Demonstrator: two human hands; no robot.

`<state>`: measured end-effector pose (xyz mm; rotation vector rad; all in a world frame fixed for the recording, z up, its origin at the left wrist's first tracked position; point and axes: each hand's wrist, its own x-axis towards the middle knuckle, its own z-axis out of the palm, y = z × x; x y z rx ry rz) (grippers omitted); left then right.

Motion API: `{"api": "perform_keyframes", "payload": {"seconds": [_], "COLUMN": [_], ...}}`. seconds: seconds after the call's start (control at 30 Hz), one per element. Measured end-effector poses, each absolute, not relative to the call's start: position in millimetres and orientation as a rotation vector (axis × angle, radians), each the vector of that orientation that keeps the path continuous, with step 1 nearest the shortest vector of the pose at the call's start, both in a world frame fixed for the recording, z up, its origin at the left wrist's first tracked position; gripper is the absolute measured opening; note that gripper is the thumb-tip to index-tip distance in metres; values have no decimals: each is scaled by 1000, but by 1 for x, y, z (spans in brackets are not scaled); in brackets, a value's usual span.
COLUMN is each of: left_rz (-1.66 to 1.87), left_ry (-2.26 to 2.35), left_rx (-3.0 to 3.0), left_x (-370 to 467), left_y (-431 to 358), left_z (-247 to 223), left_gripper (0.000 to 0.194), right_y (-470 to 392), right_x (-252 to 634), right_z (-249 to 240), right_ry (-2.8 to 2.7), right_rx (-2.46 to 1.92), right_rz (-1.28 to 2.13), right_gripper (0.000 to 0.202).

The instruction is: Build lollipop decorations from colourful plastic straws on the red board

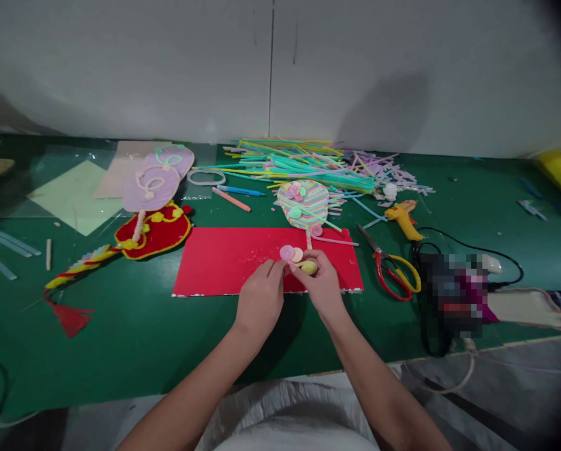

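Both hands meet over a red board (214, 260), around a small cluster of coiled pipe cleaners (287, 252) in pink, peach and yellow. My left hand (260, 291) pinches at the left side of the cluster. The fingers of my right hand (325, 279) are closed around its right side, with the yellow coil (309, 268) showing between them. Just beyond lies a round striped pipe-cleaner fan (303, 216), decorated with pink and green coils. A loose pink pipe cleaner (339, 240) with a curled end rests beside the fan's handle. My fingertips partly hide the cluster.
Scissors (393, 269) and a yellow glue gun (405, 219) with a black cord lie to the right. Many pipe cleaners (299, 168) are heaped along the wall. On the left are a red fan (155, 232) with a tassel, purple fan shapes (151, 188) and glue sticks (7, 239).
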<state>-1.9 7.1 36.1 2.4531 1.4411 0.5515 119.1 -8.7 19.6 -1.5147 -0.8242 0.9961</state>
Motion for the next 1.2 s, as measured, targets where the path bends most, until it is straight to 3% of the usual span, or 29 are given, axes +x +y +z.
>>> {"api": "perform_keyframes", "payload": {"seconds": [0.53, 0.83, 1.2], "left_rz": [399, 752, 673], "left_ry": [1244, 1308, 1235], "left_rx": [2699, 1943, 1547], "left_x": [-8, -16, -14], "left_y": [5, 25, 46], "left_z": [41, 36, 37], "left_gripper": [28, 25, 24], "right_y": [-10, -8, -10], "right_x": [125, 133, 134], "right_z": [19, 21, 27], "right_ry": [-778, -806, -778], "right_rx": [-1449, -1428, -1382], "right_rz": [1093, 1240, 1450], "right_gripper": [31, 40, 34]}}
